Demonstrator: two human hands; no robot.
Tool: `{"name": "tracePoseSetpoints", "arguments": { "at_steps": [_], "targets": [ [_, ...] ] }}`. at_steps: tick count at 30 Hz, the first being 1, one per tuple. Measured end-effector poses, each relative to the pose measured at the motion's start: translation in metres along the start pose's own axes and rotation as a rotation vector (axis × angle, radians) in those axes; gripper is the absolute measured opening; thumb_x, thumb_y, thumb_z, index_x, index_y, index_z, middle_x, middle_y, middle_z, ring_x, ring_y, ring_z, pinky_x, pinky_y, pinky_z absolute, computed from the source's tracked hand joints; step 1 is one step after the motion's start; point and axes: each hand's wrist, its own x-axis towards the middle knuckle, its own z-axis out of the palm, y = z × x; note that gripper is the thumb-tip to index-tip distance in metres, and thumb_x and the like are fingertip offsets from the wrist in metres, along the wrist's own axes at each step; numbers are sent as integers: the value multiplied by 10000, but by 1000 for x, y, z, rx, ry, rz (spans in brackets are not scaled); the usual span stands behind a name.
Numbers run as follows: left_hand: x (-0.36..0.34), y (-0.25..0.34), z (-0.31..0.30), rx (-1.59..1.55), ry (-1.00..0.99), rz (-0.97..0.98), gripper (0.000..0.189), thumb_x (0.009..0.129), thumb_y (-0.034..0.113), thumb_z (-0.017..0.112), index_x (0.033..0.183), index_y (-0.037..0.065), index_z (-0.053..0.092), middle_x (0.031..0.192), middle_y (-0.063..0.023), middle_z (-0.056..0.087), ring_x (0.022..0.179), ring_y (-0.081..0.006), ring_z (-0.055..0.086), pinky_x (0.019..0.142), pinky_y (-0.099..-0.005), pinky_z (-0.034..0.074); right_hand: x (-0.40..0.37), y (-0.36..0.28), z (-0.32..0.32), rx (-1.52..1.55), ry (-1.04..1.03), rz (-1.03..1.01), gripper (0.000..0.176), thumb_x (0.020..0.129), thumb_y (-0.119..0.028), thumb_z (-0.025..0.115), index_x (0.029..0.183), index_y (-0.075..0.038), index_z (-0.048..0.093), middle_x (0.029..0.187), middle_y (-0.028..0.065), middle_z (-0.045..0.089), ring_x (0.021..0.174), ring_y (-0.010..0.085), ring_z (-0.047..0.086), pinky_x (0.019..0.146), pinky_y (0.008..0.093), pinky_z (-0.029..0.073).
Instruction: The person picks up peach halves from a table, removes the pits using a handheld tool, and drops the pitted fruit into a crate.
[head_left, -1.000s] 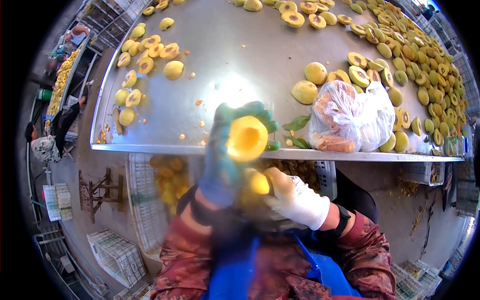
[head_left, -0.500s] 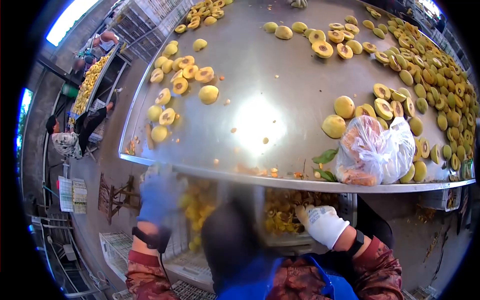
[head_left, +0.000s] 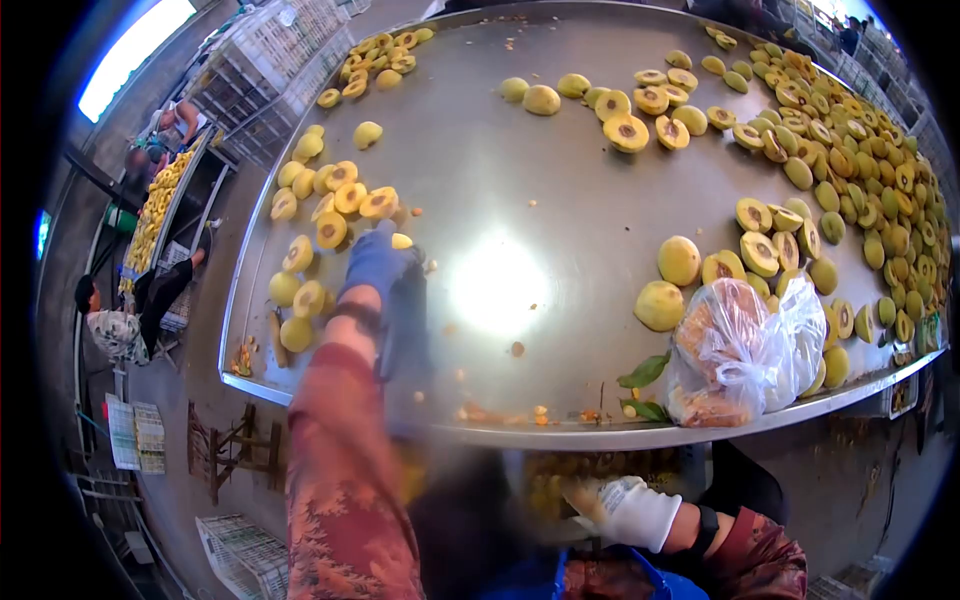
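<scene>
My left hand [head_left: 378,262], in a blue glove, reaches over the metal table. Its fingers are closed around a yellow peach half [head_left: 401,241], most of which the glove hides. Just left of it lie cut peach halves [head_left: 331,229], some showing brown centres. My right hand [head_left: 632,512], in a white glove, stays low in front of the table's edge. Its fingers look curled together, with the tips blurred; what they hold, if anything, I cannot make out. Beneath it a crate of yellow fruit pieces [head_left: 560,475] shows partly.
The metal table [head_left: 480,390] has a raised rim. A large heap of peaches [head_left: 860,150] covers its right side. A knotted plastic bag [head_left: 735,355] lies near the front edge beside green leaves [head_left: 645,372]. Several people work at another fruit table [head_left: 160,205] on the left.
My left hand has moved from below the front edge up over the table to the peach half. My right hand is still low by the edge. The camera view has shifted.
</scene>
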Motion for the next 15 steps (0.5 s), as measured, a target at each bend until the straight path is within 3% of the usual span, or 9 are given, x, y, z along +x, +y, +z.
{"name": "tracePoseSetpoints", "arguments": {
  "at_steps": [1,2,5,7,10,11,12,15],
  "targets": [
    [-6,-2,-5,-21,21,33,459,780,333,722,1116,49,589,982,-202,667,975,-344,647,823,-391,510,1,1,0,3,28,-2,262,963,-261,505,1125,-77,597,1036,134,647,900,291,634,779,391,518],
    [-13,-3,-13,-243,-112,16,404,822,253,675,1170,76,569,1119,-173,644,1044,-303,634,835,-388,520,2,0,0,6,58,-8,253,953,-271,518,1089,-77,606,988,146,654,853,313,644,736,406,522],
    [-54,-2,-21,-1265,-213,45,400,833,185,659,1192,36,565,1086,-116,640,1026,-241,616,884,-352,508,3,-8,-12,237,104,18,344,881,-230,651,1152,-45,547,958,183,639,851,383,643,718,415,517],
    [-104,22,-33,-1701,-316,54,376,915,242,580,1212,14,553,1153,-111,623,1075,-238,600,952,-363,490,5,-18,-24,372,151,30,285,838,-168,704,1042,-36,557,922,161,636,867,341,642,742,384,509],
    [-164,72,-48,-1930,-469,-76,553,954,451,491,1278,4,518,1212,-158,599,1130,-284,580,1011,-411,462,3,-23,-24,432,370,-8,293,810,-131,738,1006,-40,540,897,130,639,819,288,639,723,354,502],
    [-179,87,-49,-2038,-514,-128,609,961,507,457,1296,1,506,1221,-168,595,1139,-299,576,1012,-432,463,3,-23,-26,446,415,-60,331,815,-159,739,1039,-33,530,894,146,639,843,309,646,729,365,504],
    [-188,101,-40,-2056,-461,-227,716,925,610,471,1286,-8,515,1207,-196,613,1074,-311,630,907,-449,548,2,-26,-27,404,467,-66,356,815,-173,741,1058,-31,524,904,158,637,854,324,645,730,371,504],
    [-222,135,-26,-1944,-383,-275,665,951,582,437,1288,15,522,1196,-183,622,1044,-301,642,900,-457,550,-2,-26,-32,264,595,-65,454,826,-214,736,1157,-35,482,935,186,632,870,373,634,743,391,502]
  ]
}}
